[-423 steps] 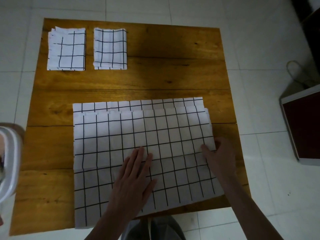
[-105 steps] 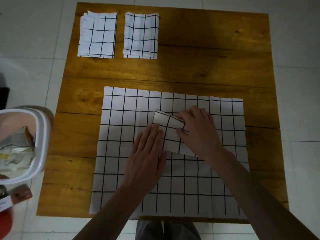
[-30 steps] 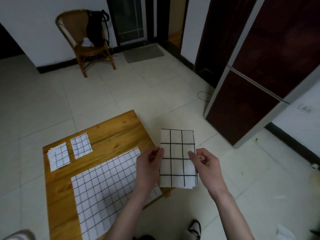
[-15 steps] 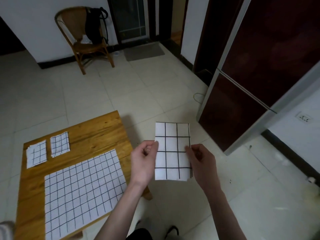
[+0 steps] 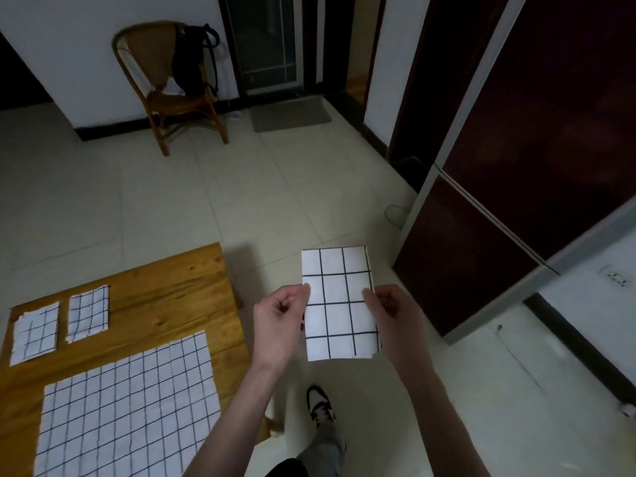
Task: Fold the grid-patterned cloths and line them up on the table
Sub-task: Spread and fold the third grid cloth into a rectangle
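A small folded grid-patterned cloth point(image 5: 339, 304) hangs upright in the air over the floor, right of the wooden table point(image 5: 165, 304). My left hand point(image 5: 278, 325) pinches its left edge and my right hand point(image 5: 392, 318) pinches its right edge. Two folded cloths lie side by side at the table's far left: one point(image 5: 34, 333) at the corner, another point(image 5: 87, 313) beside it. A large unfolded grid cloth point(image 5: 127, 407) is spread flat on the near part of the table.
A wicker chair point(image 5: 165, 87) with a dark bag stands by the far wall. A dark red cabinet point(image 5: 516, 166) fills the right side. A grey mat point(image 5: 289, 113) lies by the door. My foot in a shoe point(image 5: 320, 407) stands on the tiled floor.
Earlier I was folding the small cloth on the spread cloth. I have since lifted it off the table and turned right; in the last second the cloth stays held between both hands.
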`<state>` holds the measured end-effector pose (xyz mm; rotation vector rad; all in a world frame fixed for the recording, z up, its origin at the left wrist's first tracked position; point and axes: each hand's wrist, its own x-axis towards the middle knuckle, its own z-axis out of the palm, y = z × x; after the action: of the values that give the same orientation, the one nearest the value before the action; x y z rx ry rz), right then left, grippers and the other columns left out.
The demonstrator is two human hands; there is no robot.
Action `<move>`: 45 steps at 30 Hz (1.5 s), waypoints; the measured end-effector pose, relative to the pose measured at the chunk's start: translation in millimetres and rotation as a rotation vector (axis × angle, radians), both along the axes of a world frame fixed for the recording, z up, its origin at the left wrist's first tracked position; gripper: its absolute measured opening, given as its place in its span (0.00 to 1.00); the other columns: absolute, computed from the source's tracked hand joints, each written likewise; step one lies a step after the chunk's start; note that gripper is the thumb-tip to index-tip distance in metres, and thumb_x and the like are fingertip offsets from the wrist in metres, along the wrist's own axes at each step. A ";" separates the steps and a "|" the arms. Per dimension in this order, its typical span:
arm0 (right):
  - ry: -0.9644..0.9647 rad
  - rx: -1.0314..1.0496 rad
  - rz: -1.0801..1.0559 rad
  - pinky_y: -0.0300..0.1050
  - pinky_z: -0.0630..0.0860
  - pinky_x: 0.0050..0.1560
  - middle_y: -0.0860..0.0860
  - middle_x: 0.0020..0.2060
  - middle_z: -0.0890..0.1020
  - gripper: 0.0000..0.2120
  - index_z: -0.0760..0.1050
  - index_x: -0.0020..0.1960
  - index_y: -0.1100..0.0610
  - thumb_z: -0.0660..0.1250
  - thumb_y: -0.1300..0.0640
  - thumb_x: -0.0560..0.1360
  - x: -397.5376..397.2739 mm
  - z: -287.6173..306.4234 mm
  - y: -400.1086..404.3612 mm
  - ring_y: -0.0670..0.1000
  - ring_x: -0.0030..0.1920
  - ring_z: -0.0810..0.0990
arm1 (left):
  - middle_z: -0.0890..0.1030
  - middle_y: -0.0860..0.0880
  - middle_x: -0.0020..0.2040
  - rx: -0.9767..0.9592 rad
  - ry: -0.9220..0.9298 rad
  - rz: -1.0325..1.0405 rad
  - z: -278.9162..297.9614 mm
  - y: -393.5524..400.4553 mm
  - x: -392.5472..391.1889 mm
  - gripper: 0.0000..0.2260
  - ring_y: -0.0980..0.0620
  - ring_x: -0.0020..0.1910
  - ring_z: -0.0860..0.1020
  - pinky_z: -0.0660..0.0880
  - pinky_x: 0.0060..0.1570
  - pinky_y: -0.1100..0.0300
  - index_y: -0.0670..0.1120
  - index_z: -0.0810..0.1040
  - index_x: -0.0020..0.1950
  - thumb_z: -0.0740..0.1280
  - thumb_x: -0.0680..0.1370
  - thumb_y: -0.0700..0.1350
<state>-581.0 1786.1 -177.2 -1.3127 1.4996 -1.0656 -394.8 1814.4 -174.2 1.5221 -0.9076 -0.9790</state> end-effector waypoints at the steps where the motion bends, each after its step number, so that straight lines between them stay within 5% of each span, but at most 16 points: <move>1: 0.006 -0.003 0.014 0.35 0.68 0.32 0.45 0.28 0.75 0.08 0.80 0.44 0.53 0.71 0.52 0.80 1.8 1.3 -13.2 0.43 0.30 0.70 | 0.76 0.29 0.39 0.005 0.021 0.013 -0.3 -12.2 1.4 0.10 0.48 0.35 0.71 0.77 0.40 0.57 0.47 0.86 0.41 0.71 0.81 0.47; 9: -0.025 0.029 0.089 0.37 0.69 0.36 0.43 0.27 0.74 0.09 0.78 0.42 0.58 0.72 0.57 0.79 34.4 6.8 -130.6 0.42 0.31 0.71 | 0.80 0.32 0.40 -0.010 0.053 0.128 -3.3 -119.5 29.9 0.08 0.49 0.36 0.74 0.76 0.39 0.66 0.46 0.85 0.42 0.72 0.80 0.44; 15: -0.040 0.026 0.123 0.39 0.77 0.42 0.48 0.37 0.85 0.06 0.80 0.45 0.57 0.73 0.57 0.79 67.5 8.7 -204.5 0.45 0.39 0.83 | 0.85 0.49 0.39 -0.043 0.036 0.179 -1.7 -186.7 61.6 0.07 0.57 0.40 0.81 0.77 0.46 0.64 0.47 0.85 0.44 0.72 0.81 0.45; 19: -0.103 0.039 0.136 0.31 0.75 0.42 0.46 0.40 0.87 0.03 0.81 0.46 0.56 0.73 0.60 0.79 89.5 7.6 -241.8 0.41 0.41 0.84 | 0.84 0.45 0.39 -0.062 0.022 0.230 0.0 -220.1 79.9 0.06 0.56 0.39 0.79 0.77 0.46 0.63 0.44 0.85 0.45 0.72 0.81 0.43; 23: -0.118 0.033 0.183 0.36 0.78 0.44 0.49 0.42 0.87 0.03 0.81 0.46 0.56 0.73 0.60 0.79 110.7 3.1 -275.6 0.45 0.43 0.85 | 0.79 0.48 0.34 -0.033 0.019 0.267 -3.0 -249.3 97.7 0.07 0.56 0.34 0.74 0.75 0.40 0.62 0.43 0.84 0.45 0.71 0.81 0.43; 28: -0.112 0.040 0.275 0.36 0.77 0.48 0.48 0.43 0.87 0.01 0.82 0.48 0.54 0.73 0.58 0.79 138.0 -4.1 -325.1 0.47 0.47 0.84 | 0.81 0.39 0.37 -0.040 0.034 0.328 -8.7 -286.6 125.1 0.07 0.51 0.35 0.75 0.75 0.39 0.55 0.43 0.84 0.45 0.71 0.81 0.44; 34: -0.248 0.119 0.359 0.40 0.80 0.54 0.48 0.48 0.88 0.04 0.83 0.54 0.57 0.72 0.59 0.79 182.2 -0.8 -406.6 0.47 0.51 0.86 | 0.74 0.48 0.32 -0.047 0.044 0.413 0.4 -343.5 155.8 0.08 0.53 0.31 0.70 0.71 0.30 0.60 0.37 0.82 0.47 0.70 0.82 0.41; 39: -0.217 0.075 0.483 0.35 0.76 0.46 0.46 0.41 0.86 0.04 0.83 0.46 0.52 0.72 0.60 0.79 220.9 -0.1 -482.3 0.44 0.43 0.82 | 0.76 0.43 0.34 -0.025 0.056 0.474 8.4 -401.7 185.1 0.08 0.52 0.33 0.73 0.73 0.33 0.58 0.37 0.81 0.46 0.69 0.82 0.41; 45: -0.187 0.080 0.624 0.41 0.76 0.44 0.51 0.41 0.86 0.05 0.81 0.45 0.52 0.72 0.59 0.80 275.8 -6.7 -569.7 0.46 0.41 0.80 | 0.82 0.35 0.42 -0.016 0.050 0.593 11.2 -468.4 225.7 0.07 0.50 0.37 0.76 0.73 0.34 0.55 0.41 0.83 0.47 0.70 0.82 0.42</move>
<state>-305.2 1216.4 -183.9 -1.4438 0.8878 -0.6868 -169.1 1346.0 -163.0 1.6105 -0.3813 -0.5702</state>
